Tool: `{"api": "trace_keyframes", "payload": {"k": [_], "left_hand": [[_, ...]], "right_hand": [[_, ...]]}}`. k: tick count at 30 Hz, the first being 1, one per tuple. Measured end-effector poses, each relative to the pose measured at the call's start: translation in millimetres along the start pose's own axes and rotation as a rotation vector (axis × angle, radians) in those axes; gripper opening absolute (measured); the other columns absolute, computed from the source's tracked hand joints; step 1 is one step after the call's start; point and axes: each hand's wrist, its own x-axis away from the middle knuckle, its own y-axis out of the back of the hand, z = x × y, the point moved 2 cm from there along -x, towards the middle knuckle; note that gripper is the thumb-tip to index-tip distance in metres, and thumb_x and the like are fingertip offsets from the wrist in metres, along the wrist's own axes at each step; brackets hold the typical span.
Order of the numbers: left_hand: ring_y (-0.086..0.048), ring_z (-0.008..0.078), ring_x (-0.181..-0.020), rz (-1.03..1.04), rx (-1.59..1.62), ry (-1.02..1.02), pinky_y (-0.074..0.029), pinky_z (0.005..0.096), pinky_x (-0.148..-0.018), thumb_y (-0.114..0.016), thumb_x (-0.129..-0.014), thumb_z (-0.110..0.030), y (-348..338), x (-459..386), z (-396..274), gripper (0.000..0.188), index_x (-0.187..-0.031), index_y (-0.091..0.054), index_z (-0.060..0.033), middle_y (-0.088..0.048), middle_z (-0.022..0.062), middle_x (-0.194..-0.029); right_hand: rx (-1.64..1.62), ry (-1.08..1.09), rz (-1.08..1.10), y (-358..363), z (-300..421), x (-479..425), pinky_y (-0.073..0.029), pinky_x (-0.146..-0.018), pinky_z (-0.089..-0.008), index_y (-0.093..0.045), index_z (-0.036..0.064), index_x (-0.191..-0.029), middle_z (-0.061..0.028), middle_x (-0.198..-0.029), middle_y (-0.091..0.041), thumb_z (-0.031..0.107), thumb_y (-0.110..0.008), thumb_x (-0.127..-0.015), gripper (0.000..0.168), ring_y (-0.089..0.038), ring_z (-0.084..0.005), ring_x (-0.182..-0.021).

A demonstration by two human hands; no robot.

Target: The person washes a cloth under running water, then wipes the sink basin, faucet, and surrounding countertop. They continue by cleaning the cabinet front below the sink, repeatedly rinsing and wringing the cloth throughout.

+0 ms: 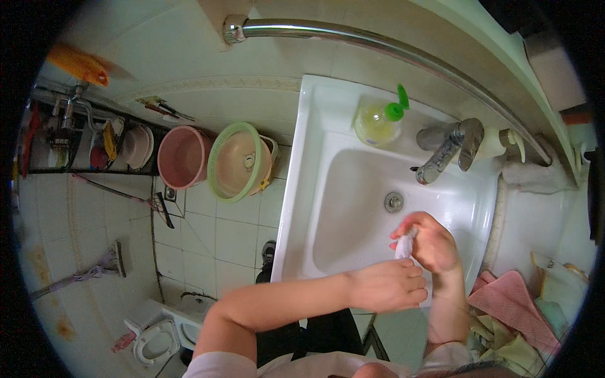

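Observation:
My left hand (390, 286) is closed on the lower end of a small bunched white cloth (404, 244), above the near part of a white ceramic washbasin (359, 208). The cloth's upper end is in the fingers of my right hand (432, 243), just above and to the right of the left one. Beyond the hands are the metal drain (393, 202) and a chrome faucet (439, 156). A clear pump bottle with yellowish liquid and a green top (378, 122) stands on the basin's back ledge. No stream of water shows at the spout.
A chrome rail (340, 33) runs above the basin, with a white pump bottle (491, 143) behind the faucet. Left are a pink bucket (182, 158), a green-rimmed basin (212, 165), a rack (94, 170) and a toilet (158, 342). Cloths, one a pink towel (515, 300), lie at right.

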Motion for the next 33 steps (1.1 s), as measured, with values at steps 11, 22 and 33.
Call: {"api": "trace_keyframes", "payload": {"k": [11, 22, 33], "left_hand": [[-0.049, 0.0283, -0.113, -0.500, 0.196, 0.291, -0.034, 0.0447, -0.093, -0.060, -0.070, 0.007, 11.7, 89.3, -15.5, 0.034, -0.099, -0.053, -0.0083, -0.058, 0.0050, -0.108], [-0.054, 0.0176, -0.106, -0.892, 0.961, 1.035, -0.046, 0.0337, -0.092, -0.062, -0.081, 0.009, 52.7, 326.8, -90.9, 0.039, -0.116, -0.049, -0.0039, -0.054, 0.0073, -0.113], [-0.060, 0.0212, -0.095, -1.559, 1.181, 1.005, -0.050, 0.0367, -0.078, -0.055, -0.093, -0.028, 130.7, 461.8, -47.3, 0.026, -0.109, -0.055, -0.0084, -0.061, 0.0065, -0.101]], "right_hand": [[-0.313, -0.037, -0.279, -47.6, -120.1, 33.9, -0.045, -0.093, -0.0306, -0.042, 0.005, -0.128, -0.0080, -0.119, -0.054, 0.041, -0.044, -0.096, 0.048, -0.053, -0.0177, -0.105], [0.848, 0.218, -0.045, -230.7, -204.3, -11.4, -0.048, -0.087, -0.0352, -0.037, 0.004, -0.138, -0.0144, -0.111, -0.054, 0.006, -0.067, -0.082, 0.063, -0.057, -0.0223, -0.101], [1.062, 0.073, -0.195, -249.9, -289.0, -37.5, -0.048, -0.084, -0.0379, -0.046, 0.002, -0.124, -0.0205, -0.110, -0.056, 0.002, -0.053, -0.085, 0.040, -0.059, -0.0337, -0.096]]}}
